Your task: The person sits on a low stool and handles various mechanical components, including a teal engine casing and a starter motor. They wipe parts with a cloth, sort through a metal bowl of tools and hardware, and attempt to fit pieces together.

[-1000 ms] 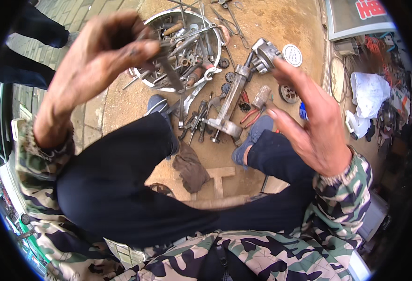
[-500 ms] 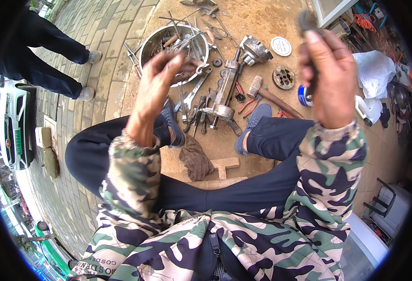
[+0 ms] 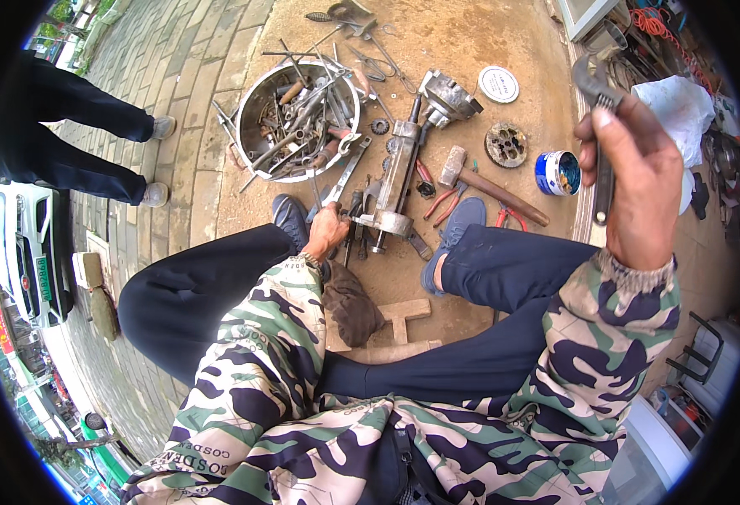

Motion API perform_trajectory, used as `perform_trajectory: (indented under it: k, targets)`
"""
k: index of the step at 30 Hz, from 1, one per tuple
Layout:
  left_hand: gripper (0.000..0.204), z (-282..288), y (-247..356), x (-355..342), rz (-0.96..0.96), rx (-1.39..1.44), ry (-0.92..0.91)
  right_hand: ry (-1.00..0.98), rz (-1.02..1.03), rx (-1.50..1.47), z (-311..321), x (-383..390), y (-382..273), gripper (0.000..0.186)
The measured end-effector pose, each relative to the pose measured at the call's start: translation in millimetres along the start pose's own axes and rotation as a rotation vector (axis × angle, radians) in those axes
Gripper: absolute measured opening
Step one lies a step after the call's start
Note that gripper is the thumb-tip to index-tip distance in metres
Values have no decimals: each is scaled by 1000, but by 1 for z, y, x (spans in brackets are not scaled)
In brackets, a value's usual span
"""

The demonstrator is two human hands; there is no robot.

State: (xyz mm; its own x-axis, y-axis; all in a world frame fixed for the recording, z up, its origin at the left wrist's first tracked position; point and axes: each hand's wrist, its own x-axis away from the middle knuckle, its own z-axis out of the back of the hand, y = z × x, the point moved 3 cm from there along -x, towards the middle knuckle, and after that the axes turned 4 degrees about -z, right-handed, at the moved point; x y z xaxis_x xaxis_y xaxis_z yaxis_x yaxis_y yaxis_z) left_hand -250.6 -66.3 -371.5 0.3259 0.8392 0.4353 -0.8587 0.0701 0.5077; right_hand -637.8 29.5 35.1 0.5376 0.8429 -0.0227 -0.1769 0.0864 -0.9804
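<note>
My right hand (image 3: 639, 168) is raised at the right, wrapped round a dark adjustable wrench (image 3: 603, 189). The wrench stands jaw up, with its handle end below my fingers. Low among the tools by my left shoe, my left hand (image 3: 328, 233) has its fingers drawn together at the lower end of a long silver wrench (image 3: 349, 175); what they grip is hidden. Just right of that hand lies a metal shaft assembly (image 3: 398, 177) with a cylindrical housing and a chunky head (image 3: 450, 99) at its far end.
A steel basin (image 3: 248, 105) full of tools and bolts stands at the far left. A hammer (image 3: 500, 194), red-handled pliers (image 3: 446, 204), a round gear-like part (image 3: 505, 145), a white lid (image 3: 499, 84) and a blue can (image 3: 557, 173) lie rightward. Nearer are a brown cloth (image 3: 351, 307) and wooden pieces (image 3: 399, 316). Another person (image 3: 92, 135) stands left.
My left hand has dropped from in front of the basin to the tools near my left shoe. My right hand has shifted right and slightly down, still holding the adjustable wrench.
</note>
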Motion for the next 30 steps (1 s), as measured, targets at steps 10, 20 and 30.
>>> perform_trajectory:
  k: [10,20,30]
  targets:
    - [67,-24,-29,-40,-11,47,-327,-51,-84,240,-28,-4,9,46]
    - [70,98,23,4,77,481,-307,-97,-81,89,-41,4,2,30]
    - [31,243,136,35,-219,603,-10,-281,32,7,-83,24,-36,10]
